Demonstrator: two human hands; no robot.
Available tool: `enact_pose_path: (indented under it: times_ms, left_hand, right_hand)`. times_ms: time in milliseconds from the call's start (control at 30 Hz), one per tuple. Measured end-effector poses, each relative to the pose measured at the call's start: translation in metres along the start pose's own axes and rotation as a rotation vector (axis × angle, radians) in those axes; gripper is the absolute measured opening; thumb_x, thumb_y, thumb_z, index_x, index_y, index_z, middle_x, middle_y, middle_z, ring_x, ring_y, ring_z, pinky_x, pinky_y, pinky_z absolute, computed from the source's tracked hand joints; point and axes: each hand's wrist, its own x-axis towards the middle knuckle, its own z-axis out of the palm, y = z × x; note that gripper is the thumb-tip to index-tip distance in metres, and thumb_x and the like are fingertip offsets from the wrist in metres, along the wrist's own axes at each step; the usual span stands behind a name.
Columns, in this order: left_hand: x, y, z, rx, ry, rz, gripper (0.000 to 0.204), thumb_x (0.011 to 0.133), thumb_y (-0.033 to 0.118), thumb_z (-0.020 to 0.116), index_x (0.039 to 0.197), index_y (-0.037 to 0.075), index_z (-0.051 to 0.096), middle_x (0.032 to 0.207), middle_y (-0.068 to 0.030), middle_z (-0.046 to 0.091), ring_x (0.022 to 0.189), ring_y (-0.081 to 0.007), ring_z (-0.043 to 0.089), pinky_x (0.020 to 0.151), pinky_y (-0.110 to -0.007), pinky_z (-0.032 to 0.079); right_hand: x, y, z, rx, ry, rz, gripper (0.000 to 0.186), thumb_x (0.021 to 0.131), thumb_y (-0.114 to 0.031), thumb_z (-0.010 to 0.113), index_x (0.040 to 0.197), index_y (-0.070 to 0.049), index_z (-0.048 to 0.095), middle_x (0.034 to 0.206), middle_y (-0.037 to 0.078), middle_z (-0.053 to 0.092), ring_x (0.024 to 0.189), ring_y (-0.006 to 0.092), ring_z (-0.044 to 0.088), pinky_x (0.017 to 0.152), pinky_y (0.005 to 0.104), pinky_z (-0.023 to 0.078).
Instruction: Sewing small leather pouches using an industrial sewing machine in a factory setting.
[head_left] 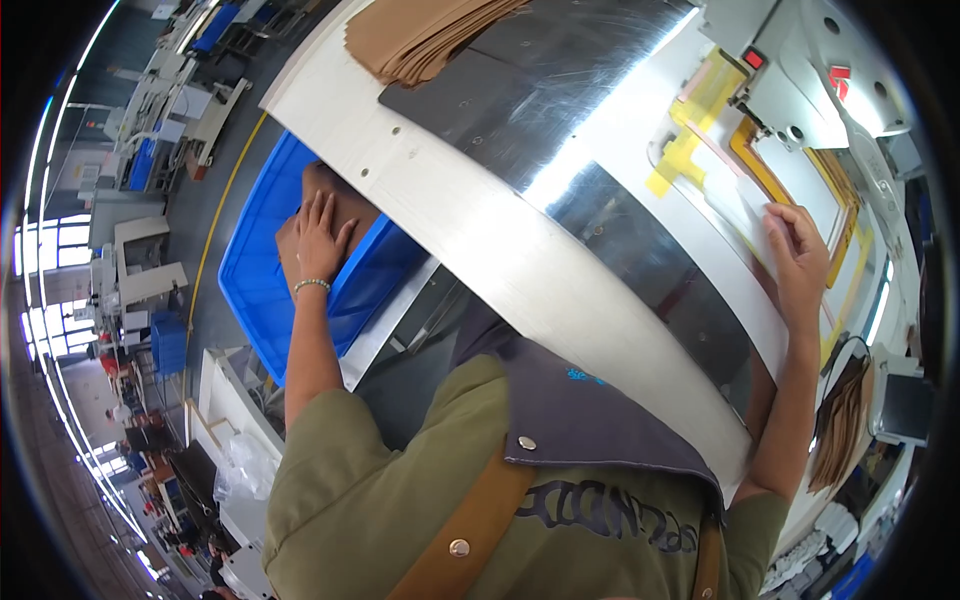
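At nine o'clock, left hand (318, 240) lay flat, fingers spread, on brown pieces (335, 205) in blue bin (255, 270); right hand (797, 255), fingers together, pressed thin template sheet (790, 180) at three o'clock. Pieces probably light, floppy; best lifted by edge.

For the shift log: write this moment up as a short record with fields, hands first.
left hand: flat on brown pieces lying in the blue bin, fingers spread
right hand: fingertips pressing a thin pale sheet on the sewing template with yellow tape
work surface: shiny metal table with a white edge
machine: white sewing head above the template
stack: tan pieces at the table's far end
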Motion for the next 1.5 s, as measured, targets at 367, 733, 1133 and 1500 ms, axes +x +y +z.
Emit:
enact_pose_path:
  times_ms: [367,733,1133,1500]
  left_hand:
    - [0.031,0.018,0.021,-0.082,-0.183,-0.239,0.072,0.109,0.054,0.055,0.163,0.006,0.048,0.158,-0.0238,0.057,0.142,-0.0436,0.056,0.120,-0.049,0.043]
    - [0.211,0.229,-0.176,-0.932,0.625,0.299,0.039,0.117,0.019,0.049,0.142,-0.006,0.065,0.146,-0.0172,0.067,0.134,-0.0310,0.062,0.116,-0.042,0.045]
    - [0.222,0.466,-0.200,-0.632,-0.013,1.273,0.059,0.108,0.041,0.058,0.155,0.005,0.058,0.172,-0.0185,0.040,0.160,-0.0452,0.029,0.130,-0.059,0.019]
    - [0.223,0.489,-0.195,-0.643,-0.004,1.311,0.070,0.109,0.056,0.050,0.148,-0.001,0.061,0.162,-0.0295,0.046,0.154,-0.0483,0.035,0.128,-0.062,0.020]
  right_hand:
    - [0.017,0.018,-0.095,0.052,0.100,0.157,0.027,0.104,-0.019,0.068,0.123,-0.005,0.080,0.102,0.004,0.076,0.093,0.0106,0.065,0.085,0.0262,0.050]
    - [0.075,0.014,-0.088,-0.075,0.040,0.188,0.028,0.100,-0.026,0.073,0.119,-0.007,0.081,0.106,0.007,0.081,0.098,0.0175,0.073,0.089,0.0335,0.056]
    - [0.071,0.053,-0.043,-0.015,0.051,0.244,0.014,0.092,-0.018,0.076,0.100,-0.008,0.081,0.102,0.014,0.081,0.104,0.0273,0.077,0.088,0.0395,0.057]
    - [0.083,0.046,-0.027,-0.064,-0.016,0.216,0.017,0.093,-0.020,0.075,0.105,-0.010,0.082,0.110,0.014,0.082,0.108,0.0283,0.077,0.091,0.0420,0.059]
